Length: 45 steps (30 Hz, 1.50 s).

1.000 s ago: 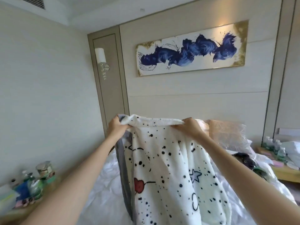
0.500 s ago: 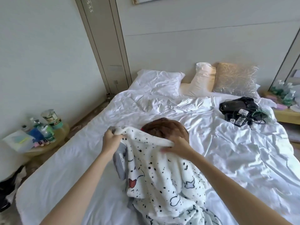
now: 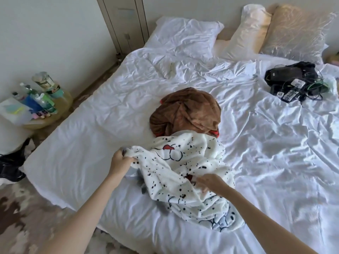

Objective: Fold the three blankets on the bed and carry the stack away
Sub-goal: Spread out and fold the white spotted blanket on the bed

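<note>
A white blanket with black spots and cartoon prints lies rumpled on the white bed, near its front edge. My left hand grips its left corner, where a grey underside shows. My right hand rests on the blanket's lower middle, fingers spread over the fabric, not clearly gripping. Just behind it a brown blanket sits in a crumpled heap, with a red trim showing at its edge. The spotted blanket's far edge overlaps the brown heap. A third blanket is not visible.
White pillows and a shiny beige cushion line the headboard. A black bag with tangled cables and tags lies at the right. A round side table with bottles and a box stands left of the bed.
The spotted blanket, held up at chest height before, has come down onto the bed. My view has tipped down. My right hand has let go of the top edge and moved lower.
</note>
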Each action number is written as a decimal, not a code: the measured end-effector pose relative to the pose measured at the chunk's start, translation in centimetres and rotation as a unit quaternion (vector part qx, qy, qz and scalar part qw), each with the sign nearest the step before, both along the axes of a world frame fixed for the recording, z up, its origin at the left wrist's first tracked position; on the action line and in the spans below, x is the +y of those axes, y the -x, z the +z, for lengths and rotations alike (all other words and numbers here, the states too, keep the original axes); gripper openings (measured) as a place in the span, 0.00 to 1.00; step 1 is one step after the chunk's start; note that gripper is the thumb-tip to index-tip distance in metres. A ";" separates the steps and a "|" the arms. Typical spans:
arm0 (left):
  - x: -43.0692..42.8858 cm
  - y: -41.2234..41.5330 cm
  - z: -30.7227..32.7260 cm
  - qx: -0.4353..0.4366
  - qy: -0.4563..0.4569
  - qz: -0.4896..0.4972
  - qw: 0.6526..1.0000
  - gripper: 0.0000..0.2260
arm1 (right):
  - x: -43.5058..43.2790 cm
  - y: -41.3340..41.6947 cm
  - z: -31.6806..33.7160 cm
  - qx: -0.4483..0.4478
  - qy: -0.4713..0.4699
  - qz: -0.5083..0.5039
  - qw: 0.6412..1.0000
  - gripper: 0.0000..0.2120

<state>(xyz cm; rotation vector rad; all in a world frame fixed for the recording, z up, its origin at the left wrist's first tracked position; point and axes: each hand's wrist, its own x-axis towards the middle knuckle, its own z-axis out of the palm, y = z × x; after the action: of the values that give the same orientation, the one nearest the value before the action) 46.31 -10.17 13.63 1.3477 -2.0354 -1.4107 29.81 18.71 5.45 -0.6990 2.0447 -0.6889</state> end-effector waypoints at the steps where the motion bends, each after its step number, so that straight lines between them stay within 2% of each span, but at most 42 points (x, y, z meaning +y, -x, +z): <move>1: 0.3 -0.2 -0.7 -0.016 -0.002 -0.012 1.000 0.09 | 0.3 0.5 -0.8 0.025 0.016 -0.043 0.999 0.09; 3: 1.1 -0.4 -2.0 -0.046 -0.006 -0.025 0.999 0.09 | 0.8 1.4 -1.9 0.094 -0.010 -0.110 0.989 0.06; 4: 1.3 -0.5 -2.7 -0.055 -0.010 -0.034 0.998 0.07 | 1.0 1.9 -2.4 0.144 -0.036 -0.128 0.981 0.09; 6: 2.0 -0.8 -3.5 -0.065 -0.017 -0.064 0.996 0.07 | 1.1 2.9 -3.3 0.230 -0.077 -0.128 0.962 0.23; 7: 2.3 -0.8 -3.9 -0.065 -0.017 -0.076 0.995 0.07 | 1.1 3.5 -3.6 0.246 -0.080 -0.119 0.959 0.30; 8: 2.6 -0.9 -4.1 -0.058 -0.013 -0.085 0.995 0.03 | 1.1 4.0 -3.8 0.241 -0.078 -0.096 0.963 0.35; 10: 2.7 -0.8 -4.5 -0.042 0.011 -0.087 0.995 0.10 | 0.8 4.7 -4.1 0.189 -0.071 -0.029 0.979 0.40; 13: 2.5 -0.1 -4.2 -0.014 0.049 -0.055 0.997 0.16 | 0.0 5.5 -4.7 0.170 -0.082 0.020 0.982 0.32; 16: 1.7 0.6 -3.6 0.005 0.090 0.004 0.996 0.15 | -0.1 6.5 -4.6 0.167 -0.098 0.022 0.981 0.17; 19: 1.1 0.6 -3.5 -0.018 0.137 0.072 0.988 0.10 | 1.3 8.0 -4.0 0.064 -0.056 -0.045 0.995 0.18; 21: 0.7 0.4 -3.5 -0.040 0.153 0.124 0.980 0.09 | 2.8 9.0 -3.5 0.012 -0.014 -0.103 0.994 0.15; 23: 0.2 0.2 -3.6 -0.047 0.162 0.175 0.970 0.09 | 4.3 10.2 -3.5 0.053 -0.032 -0.161 0.985 0.06; 26: -0.4 0.5 -3.6 -0.055 0.155 0.207 0.965 0.11 | 5.9 11.2 -3.4 0.147 -0.084 -0.244 0.955 0.07; 29: -0.9 1.2 -3.8 -0.063 0.126 0.232 0.962 0.12 | 7.1 11.4 -3.3 0.230 -0.129 -0.245 0.933 0.08; 34: -2.2 2.7 -3.2 -0.058 0.111 0.265 0.956 0.14 | 9.1 11.7 -3.7 0.281 -0.211 -0.256 0.900 0.08; 36: -2.4 3.1 -3.1 -0.053 0.100 0.288 0.951 0.14 | 10.3 12.0 -4.1 0.263 -0.224 -0.305 0.887 0.09; 39: -2.6 3.6 -3.2 -0.048 0.085 0.312 0.945 0.14 | 11.7 12.6 -5.0 0.106 -0.170 -0.455 0.868 0.15; 42: -2.3 3.9 -3.8 -0.044 0.068 0.310 0.947 0.14 | 11.9 13.2 -5.6 -0.040 -0.122 -0.561 0.818 0.06; 45: -2.0 4.4 -4.5 -0.056 0.052 0.312 0.947 0.15 | 11.6 13.3 -5.5 -0.048 -0.090 -0.575 0.812 0.11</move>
<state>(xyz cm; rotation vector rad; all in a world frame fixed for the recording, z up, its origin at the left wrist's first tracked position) 41.93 -12.15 9.18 1.8353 -1.5001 -0.9452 16.52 30.27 -0.03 0.8011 2.2557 -1.1069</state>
